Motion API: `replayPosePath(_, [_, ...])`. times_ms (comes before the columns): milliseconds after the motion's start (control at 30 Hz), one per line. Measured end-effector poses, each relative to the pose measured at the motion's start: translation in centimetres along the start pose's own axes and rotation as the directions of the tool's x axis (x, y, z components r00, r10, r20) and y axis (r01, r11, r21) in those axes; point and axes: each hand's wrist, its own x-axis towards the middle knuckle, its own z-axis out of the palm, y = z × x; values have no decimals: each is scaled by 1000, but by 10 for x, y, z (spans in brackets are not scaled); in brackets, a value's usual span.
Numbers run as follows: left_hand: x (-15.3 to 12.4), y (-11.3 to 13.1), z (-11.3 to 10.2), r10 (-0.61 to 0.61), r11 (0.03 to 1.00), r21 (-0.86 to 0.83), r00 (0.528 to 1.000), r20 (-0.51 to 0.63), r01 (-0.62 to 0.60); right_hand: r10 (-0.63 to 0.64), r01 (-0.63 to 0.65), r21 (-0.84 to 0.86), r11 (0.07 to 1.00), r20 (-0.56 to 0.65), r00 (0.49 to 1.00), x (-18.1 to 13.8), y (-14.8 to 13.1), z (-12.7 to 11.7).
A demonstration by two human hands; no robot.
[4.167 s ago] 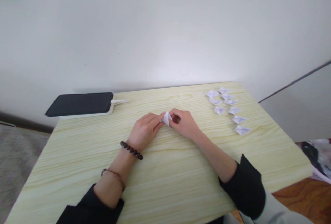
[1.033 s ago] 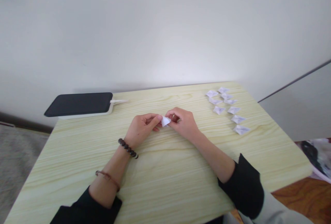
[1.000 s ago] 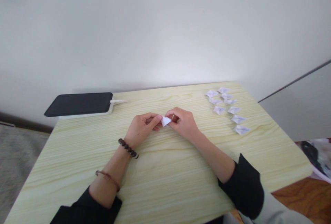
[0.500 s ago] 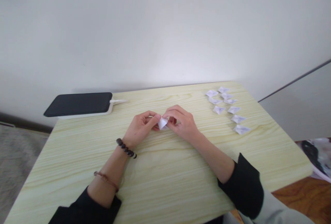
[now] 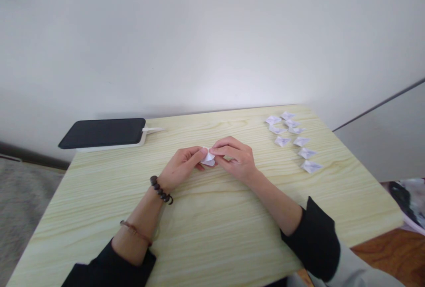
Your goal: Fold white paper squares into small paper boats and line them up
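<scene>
A small piece of folded white paper (image 5: pixel 208 159) is pinched between my two hands near the middle of the table. My left hand (image 5: pixel 183 163) grips its left side, thumb on top. On the opposite side, my right hand (image 5: pixel 235 156) holds it between thumb and fingers. Fingertips cover part of the paper, so its full shape is hidden. Several small folded paper boats (image 5: pixel 307 153) lie in two loose columns on the right of the table, apart from my hands.
The pale wood-grain table (image 5: pixel 212 234) stands against a white wall (image 5: pixel 212 39). At its back left lies a black-screened phone (image 5: pixel 104 132) on a white block, with a white cable (image 5: pixel 154 130) plugged in. A bag-like bundle (image 5: pixel 411 198) sits beyond the right edge.
The folded paper has tilted and flattened between my fingers, showing a wider lower part. My right fingers have straightened slightly along it. The boats and phone stay in place.
</scene>
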Motion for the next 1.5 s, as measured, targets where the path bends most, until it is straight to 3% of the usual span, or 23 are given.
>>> replayPosePath(200, [-1, 0, -1, -18, 995, -98, 998, -68, 11, 60, -66, 76, 995, 72, 996, -2, 0, -4])
replayPosePath(567, [1, 2, 0, -46, 999, 24, 996, -80, 48, 217, -241, 138, 961, 169, 961, 0, 0, -2])
replayPosePath(800, [1, 0, 2, -58, 993, -113, 991, -124, 44, 314, -358, 158, 920, 244, 917, -2, 2, -2])
replayPosePath(933, [1, 0, 3, -50, 998, -51, 992, -115, 44, 300, -345, 124, 930, 280, 912, -4, 3, 0])
replayPosePath(1267, [-1, 2, 3, -12, 993, 119, 1000, -3, 12, 188, -198, 53, 979, 151, 971, -2, 2, 0])
replayPosePath(1500, [0, -1, 0, -21, 1000, 22, 1000, 13, 20, 161, -174, 115, 978, 112, 981, 0, 0, -2])
